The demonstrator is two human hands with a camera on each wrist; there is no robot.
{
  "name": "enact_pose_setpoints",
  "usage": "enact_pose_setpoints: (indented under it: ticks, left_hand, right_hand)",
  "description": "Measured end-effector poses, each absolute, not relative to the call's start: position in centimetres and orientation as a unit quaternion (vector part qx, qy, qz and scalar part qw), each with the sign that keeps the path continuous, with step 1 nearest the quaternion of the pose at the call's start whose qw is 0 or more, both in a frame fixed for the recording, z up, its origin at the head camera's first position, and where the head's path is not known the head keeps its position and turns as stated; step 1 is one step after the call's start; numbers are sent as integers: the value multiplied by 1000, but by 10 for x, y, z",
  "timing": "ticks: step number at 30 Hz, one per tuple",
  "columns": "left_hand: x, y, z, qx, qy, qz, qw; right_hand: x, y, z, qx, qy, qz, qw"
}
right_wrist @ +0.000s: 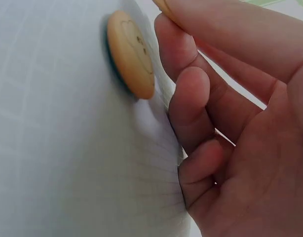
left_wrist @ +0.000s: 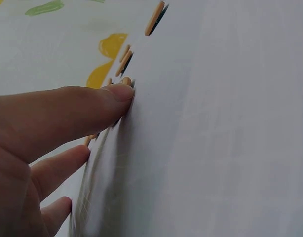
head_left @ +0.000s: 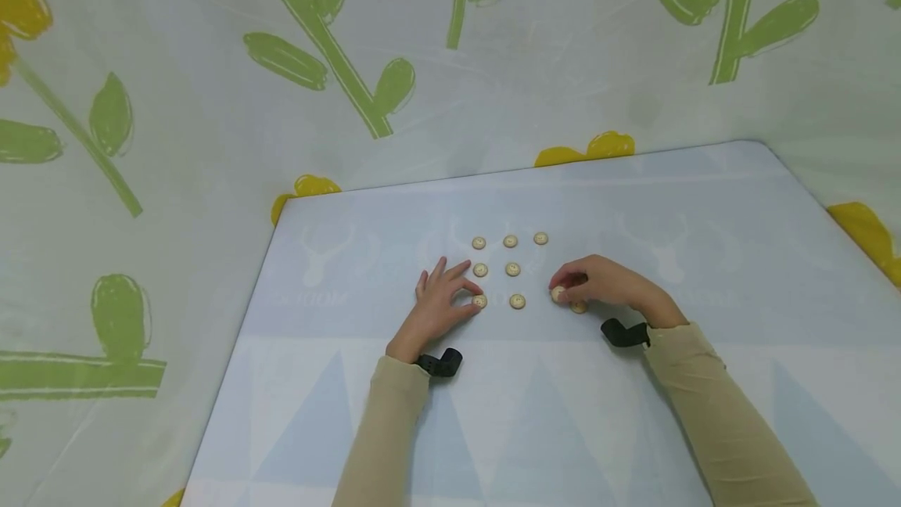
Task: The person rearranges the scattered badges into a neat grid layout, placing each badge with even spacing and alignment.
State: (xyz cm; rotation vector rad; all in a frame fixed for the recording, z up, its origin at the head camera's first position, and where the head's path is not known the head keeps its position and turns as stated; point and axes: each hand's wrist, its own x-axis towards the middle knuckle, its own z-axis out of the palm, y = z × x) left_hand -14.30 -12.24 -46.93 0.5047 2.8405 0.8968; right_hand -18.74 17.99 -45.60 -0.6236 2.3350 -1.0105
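Observation:
Several round wooden discs with thin line drawings lie in rows on the table. My left hand pinches the front-left disc at its edges between thumb and index finger, the other fingers spread. In the left wrist view, the thumb covers most of that disc. My right hand pinches another disc between thumb and fingertips, to the right of the front row. Partly under the right hand lies one more disc, dark on its underside. Between the hands sits a front-row disc.
Behind the hands are a back row with a middle disc and a second row with a right disc. The pale table has a patterned cover. A wall hanging with green leaves rises behind its far edge.

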Motion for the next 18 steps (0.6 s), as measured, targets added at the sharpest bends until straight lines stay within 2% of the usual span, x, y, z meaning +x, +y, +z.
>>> enact_pose_setpoints:
  ticks: [18]
  left_hand:
    - [-146,-123,-474,167,940,290,63]
  right_hand:
    - [-190,180,-458,-229,862,-377,250]
